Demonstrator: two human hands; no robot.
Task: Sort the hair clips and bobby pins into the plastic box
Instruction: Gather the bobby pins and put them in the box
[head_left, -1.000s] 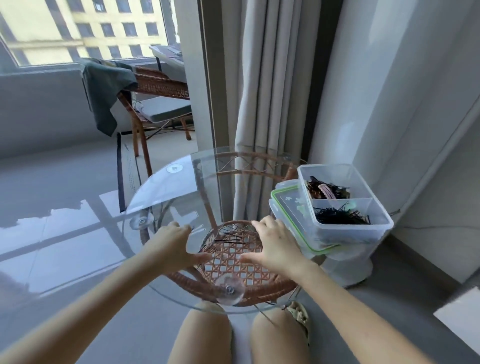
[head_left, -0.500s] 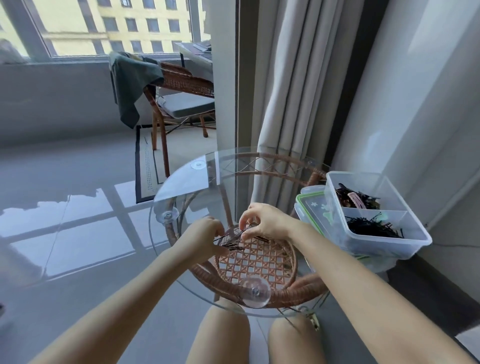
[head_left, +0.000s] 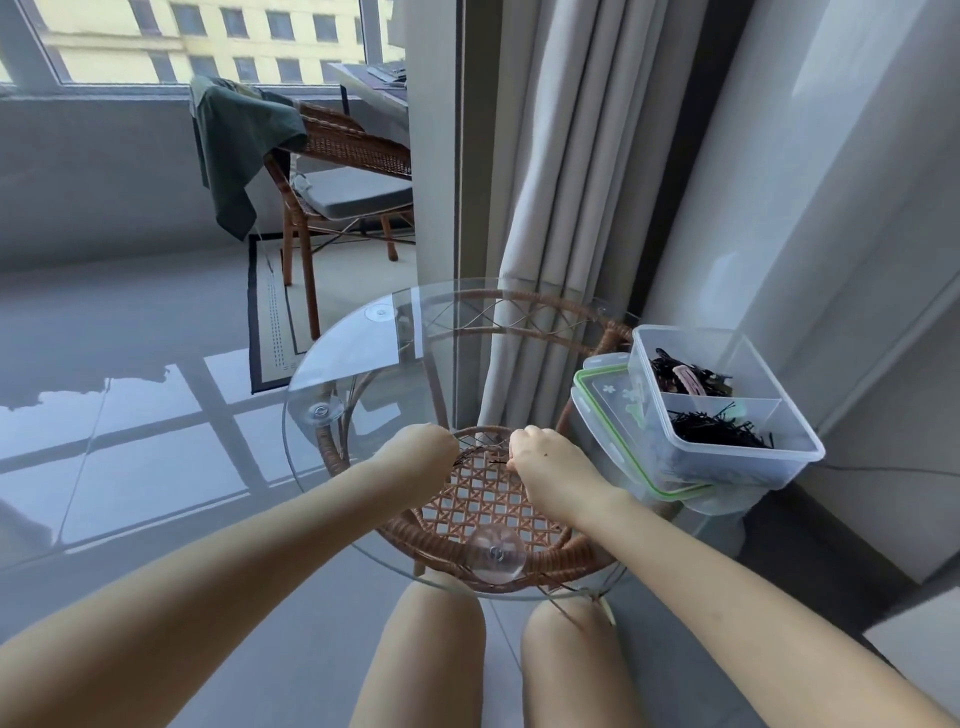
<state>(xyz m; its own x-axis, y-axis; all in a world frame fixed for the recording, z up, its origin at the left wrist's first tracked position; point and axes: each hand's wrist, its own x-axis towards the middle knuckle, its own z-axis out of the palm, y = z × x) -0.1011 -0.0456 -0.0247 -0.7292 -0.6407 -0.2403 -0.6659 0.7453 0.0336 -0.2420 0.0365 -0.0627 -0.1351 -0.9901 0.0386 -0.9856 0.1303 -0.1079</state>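
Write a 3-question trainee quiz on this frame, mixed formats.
1. True or false: the clear two-compartment plastic box stands on the floor.
2. Which compartment holds the heap of black bobby pins? A) nearer the person B) farther C) both
3. Fill in: the left hand and right hand, fingers curled, pinch thin black pins above the round ___ tabletop.
Key: 1 false, it sits at the tabletop's edge on a green-rimmed lid. 2 A. 3 glass.

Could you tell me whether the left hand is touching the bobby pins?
Touching. The head view shows the black bobby pins sticking out from the curled fingers of the left hand, with no gap between.
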